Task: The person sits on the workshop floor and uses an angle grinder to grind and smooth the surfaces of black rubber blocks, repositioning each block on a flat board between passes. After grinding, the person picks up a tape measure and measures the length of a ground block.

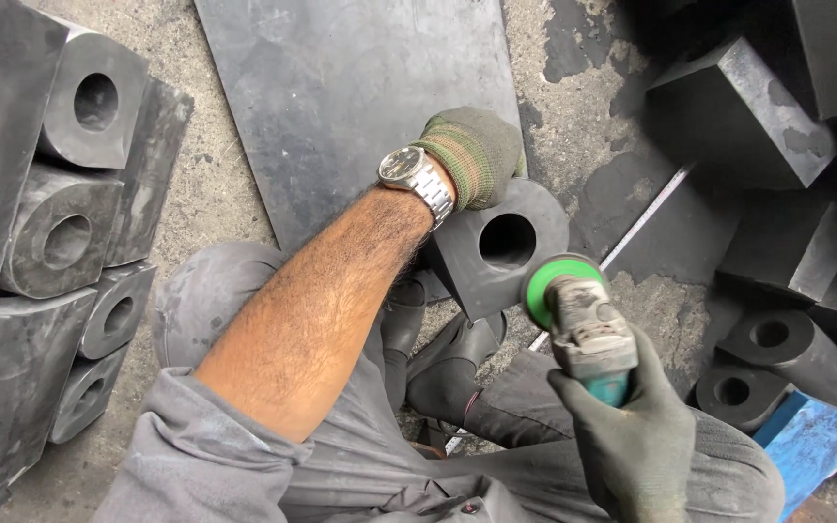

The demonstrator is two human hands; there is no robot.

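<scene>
My left hand (477,150), in a green knit glove with a metal watch on the wrist, rests on top of a black rubber block (496,247) with a round hole through it. That block stands on the ground between my boots. My right hand (636,436), in a dark glove, grips an angle grinder (578,315) with a green disc guard. The grinder's head sits just right of the block, close to its edge. Whether the disc touches the block cannot be made out.
A large flat black rubber sheet (351,87) lies ahead on the concrete floor. Stacked holed rubber blocks (70,232) stand at the left. More dark blocks (743,111) and rubber cylinders (777,349) crowd the right, beside a blue object (811,436).
</scene>
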